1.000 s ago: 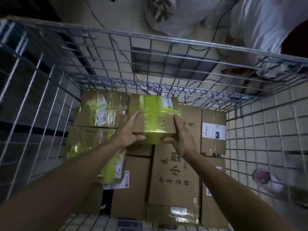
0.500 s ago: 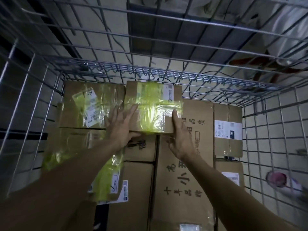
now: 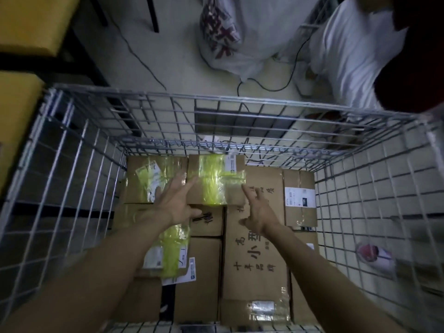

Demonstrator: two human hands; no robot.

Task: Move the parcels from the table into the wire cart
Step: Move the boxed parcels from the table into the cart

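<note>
At wire cart (image 3: pixel 216 102) far wall, yellow-taped parcel (image 3: pixel 216 181) atop boxes (image 3: pixel 254 248); left hand (image 3: pixel 175 203) splayed on edge, right hand (image 3: pixel 257 212) open beside. Best nudge flush, level.

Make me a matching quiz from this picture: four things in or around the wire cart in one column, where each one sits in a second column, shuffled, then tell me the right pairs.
Things
1. parcel taped in a yellow cross
2. box with big black characters
3. box with a white label
4. white sack with red print

Places
A. on the floor beyond the wire cart
B. far right corner of the cart
C. far row, second from the left
D. running lengthwise, below the right hand

Pairs: 1-C, 2-D, 3-B, 4-A
</note>
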